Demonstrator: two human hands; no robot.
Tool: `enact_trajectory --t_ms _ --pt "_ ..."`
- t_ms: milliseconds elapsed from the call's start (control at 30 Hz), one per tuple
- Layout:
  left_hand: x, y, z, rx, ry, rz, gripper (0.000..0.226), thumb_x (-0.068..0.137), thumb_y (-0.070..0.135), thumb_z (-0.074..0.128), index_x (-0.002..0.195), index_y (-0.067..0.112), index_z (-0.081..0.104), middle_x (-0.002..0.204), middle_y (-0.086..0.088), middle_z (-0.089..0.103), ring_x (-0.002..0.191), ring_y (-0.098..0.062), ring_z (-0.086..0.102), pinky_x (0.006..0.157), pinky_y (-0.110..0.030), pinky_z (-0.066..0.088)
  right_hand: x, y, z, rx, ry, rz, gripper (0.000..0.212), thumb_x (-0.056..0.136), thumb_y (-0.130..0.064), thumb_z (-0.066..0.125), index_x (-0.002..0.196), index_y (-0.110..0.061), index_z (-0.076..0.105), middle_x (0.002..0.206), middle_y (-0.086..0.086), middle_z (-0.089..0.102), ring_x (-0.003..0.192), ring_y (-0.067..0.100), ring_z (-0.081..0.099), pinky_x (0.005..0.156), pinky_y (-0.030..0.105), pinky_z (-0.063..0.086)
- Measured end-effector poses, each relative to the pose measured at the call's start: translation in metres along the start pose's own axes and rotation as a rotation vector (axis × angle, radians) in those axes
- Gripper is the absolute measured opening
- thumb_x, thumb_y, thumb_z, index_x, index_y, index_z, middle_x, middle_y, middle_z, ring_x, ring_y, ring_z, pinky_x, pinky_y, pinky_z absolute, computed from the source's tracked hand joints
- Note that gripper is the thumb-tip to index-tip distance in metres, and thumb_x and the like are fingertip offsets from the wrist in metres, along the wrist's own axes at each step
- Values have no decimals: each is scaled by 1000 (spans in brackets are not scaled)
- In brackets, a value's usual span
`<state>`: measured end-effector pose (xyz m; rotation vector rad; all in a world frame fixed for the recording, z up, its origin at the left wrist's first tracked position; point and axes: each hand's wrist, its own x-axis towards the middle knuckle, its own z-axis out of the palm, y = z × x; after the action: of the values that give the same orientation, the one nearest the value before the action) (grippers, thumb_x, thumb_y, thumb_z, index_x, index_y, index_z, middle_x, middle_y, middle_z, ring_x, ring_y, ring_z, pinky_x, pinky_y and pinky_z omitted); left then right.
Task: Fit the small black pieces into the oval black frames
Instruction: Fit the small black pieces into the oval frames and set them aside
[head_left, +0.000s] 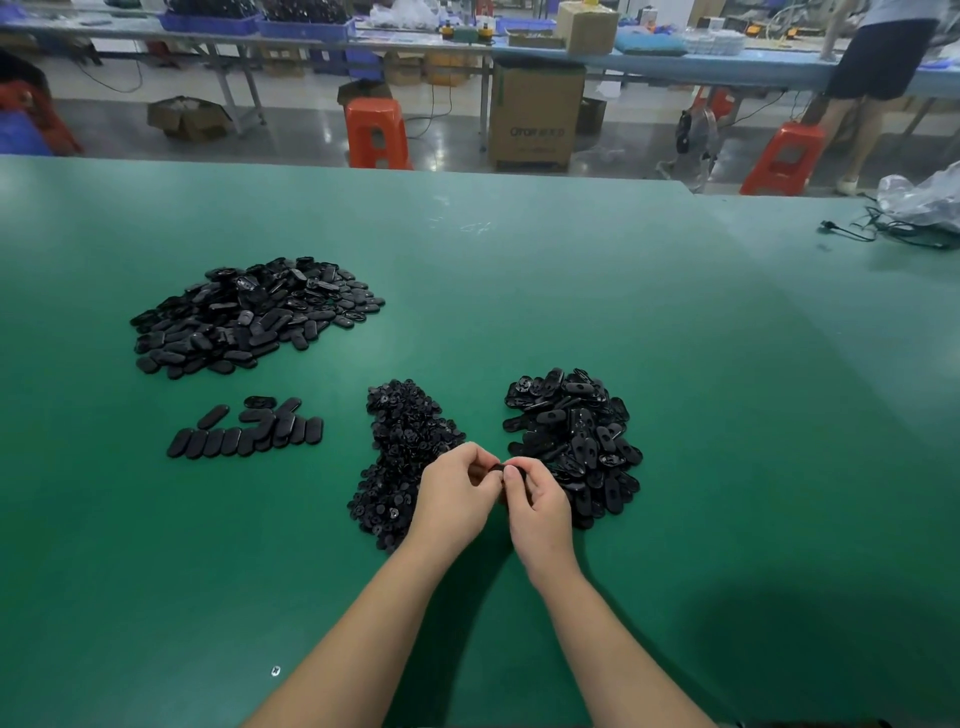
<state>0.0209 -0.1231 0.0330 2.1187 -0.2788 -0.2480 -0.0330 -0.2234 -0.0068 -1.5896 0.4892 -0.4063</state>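
Note:
My left hand (454, 493) and my right hand (535, 501) meet over the green table (519, 291), both pinching one oval black frame (496, 469) between their fingertips; most of it is hidden by the fingers. A heap of small black pieces (405, 457) lies just left of my hands. A pile of oval black frames (576, 441) lies just to the right. Whether a small piece sits in the held frame cannot be seen.
A big heap of black oval parts (249, 314) lies at the far left. A short row of oval parts (249, 431) stands in front of it. Cables and a plastic bag (919, 208) lie at the far right edge.

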Motion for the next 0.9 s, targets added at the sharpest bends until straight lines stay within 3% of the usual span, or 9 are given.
enact_trajectory --t_ms 100,233,333,433,533,667,767,900 --pt "-1 -2 -4 60 -17 45 7 85 19 70 88 26 69 79 13 68 72 -2 60 64 -12 46 0 0 1 -34 -5 -4 18 104 -15 55 94 -28 64 88 -8 73 86 4 67 79 20 52" --pt "-2 -4 -9 281 -1 191 21 91 26 66 111 33 71 88 15 66 77 -6 60 73 -29 55 0 2 1 -49 -19 0 17 104 -17 54 98 -27 66 89 -6 74 86 8 68 81 29 54" --pt "0 -7 -14 491 36 327 23 95 32 61 115 37 68 95 13 68 85 -10 64 73 -30 53 0 3 2 -37 -25 4 17 105 -22 52 107 -26 68 81 -5 71 68 10 59 68 35 48" --pt "3 -14 -25 507 150 395 21 92 34 66 113 35 69 93 12 66 80 -11 63 63 -28 48 0 4 3 15 -15 33 18 106 -25 50 116 -32 63 75 -3 67 59 13 49 60 36 43" --pt "11 -28 -48 393 342 301 22 88 31 74 110 27 73 93 8 65 82 -17 63 69 -32 51 -1 4 4 -23 -18 28 17 105 -26 51 113 -36 63 73 -2 65 60 15 46 60 38 41" --pt "30 -64 -89 352 581 36 27 90 33 72 110 15 73 95 1 62 84 -19 58 84 -41 49 -2 4 4 -68 -43 30 18 105 -29 51 110 -39 64 73 -4 65 57 14 42 54 34 37" --pt "39 -92 -112 403 661 -117 28 91 33 71 108 11 72 101 -7 65 94 -25 59 91 -43 40 -2 4 4 -103 -43 18 16 105 -26 52 107 -37 64 71 -5 65 53 10 41 52 31 36" --pt "49 -114 -126 465 690 -223 28 90 34 71 107 11 73 101 -13 64 96 -32 58 86 -43 37 -2 3 4 -180 -47 -10 15 104 -26 52 102 -35 64 73 -9 67 49 4 42 50 27 38"
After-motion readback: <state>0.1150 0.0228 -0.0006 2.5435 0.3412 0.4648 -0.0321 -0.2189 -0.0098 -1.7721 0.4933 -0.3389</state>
